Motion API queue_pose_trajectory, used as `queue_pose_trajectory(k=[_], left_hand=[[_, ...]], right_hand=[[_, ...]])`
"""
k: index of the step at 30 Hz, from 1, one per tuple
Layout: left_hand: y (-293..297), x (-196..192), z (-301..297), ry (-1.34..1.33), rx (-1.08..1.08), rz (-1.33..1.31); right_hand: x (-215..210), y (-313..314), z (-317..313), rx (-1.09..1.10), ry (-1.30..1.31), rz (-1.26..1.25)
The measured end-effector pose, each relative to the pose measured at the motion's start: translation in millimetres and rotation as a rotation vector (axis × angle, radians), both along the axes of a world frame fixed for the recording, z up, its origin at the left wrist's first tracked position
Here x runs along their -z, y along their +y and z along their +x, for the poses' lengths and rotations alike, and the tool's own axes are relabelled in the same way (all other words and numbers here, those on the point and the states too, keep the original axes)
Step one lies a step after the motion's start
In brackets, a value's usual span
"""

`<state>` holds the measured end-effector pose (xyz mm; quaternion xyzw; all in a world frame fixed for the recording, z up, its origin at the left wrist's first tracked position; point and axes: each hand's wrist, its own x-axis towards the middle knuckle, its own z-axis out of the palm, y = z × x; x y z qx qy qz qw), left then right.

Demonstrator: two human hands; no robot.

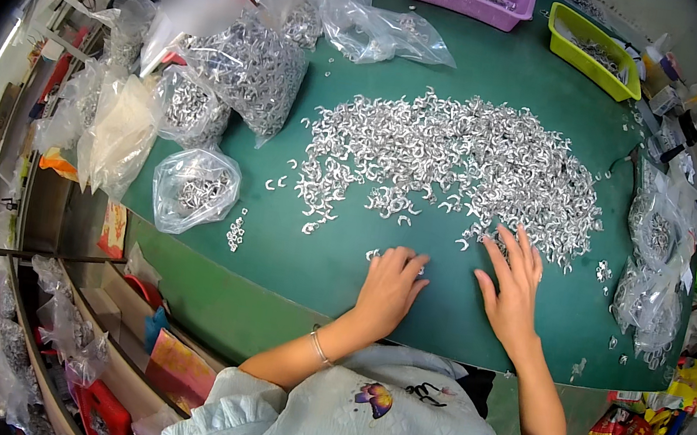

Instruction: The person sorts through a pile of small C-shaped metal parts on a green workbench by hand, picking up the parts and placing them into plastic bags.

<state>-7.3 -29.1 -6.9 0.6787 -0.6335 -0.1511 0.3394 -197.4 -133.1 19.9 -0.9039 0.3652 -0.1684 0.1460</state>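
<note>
A wide heap of small silver crescent-shaped metal pieces (pixel 454 148) lies loose across the green tabletop. At the heap's near edge, my right hand (pixel 514 297) is open, palm down, its spread fingertips touching the closest pieces. To its left, my left hand (pixel 389 289) rests on the table with fingers bent and drawn together. Small metal bits show beside its fingertips; what lies under the fingers is hidden. A bracelet (pixel 320 346) circles my left wrist.
Left of the heap stand clear bags of metal parts (pixel 254 69) and a small open bag (pixel 195 189). Purple (pixel 465 2) and yellow-green (pixel 594 56) trays sit at the far edge. More filled bags (pixel 652 284) line the right edge. Compartments with bags (pixel 100 334) are at lower left.
</note>
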Motion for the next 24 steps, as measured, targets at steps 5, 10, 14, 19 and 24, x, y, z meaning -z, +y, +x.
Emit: queue_pose_trajectory(k=[5, 10, 14, 19, 24], left_hand=[[10.1, 2.9, 7.8, 0.016, 0.019, -0.046], [34.0, -2.6, 26.9, 0.077, -0.107, -0.116], [47.5, -2.8, 45.9, 0.054, -0.291, -0.107], [49.5, -2.0, 52.9, 0.057, -0.332, -0.153], [41.8, -13.0, 29.7, 0.190, -0.234, -0.106]], right_hand=[[9.0, 0.6, 19.9, -0.094, 0.146, 0.012], [-2.6, 11.9, 0.2, -0.027, 0.083, -0.029], [-16.2, 22.4, -20.1, 0.071, -0.067, 0.162], [-23.6, 30.0, -72.4, 0.265, -0.191, 0.336], [-37.1, 47.0, -126.9, 0.517, -0.169, 0.526]])
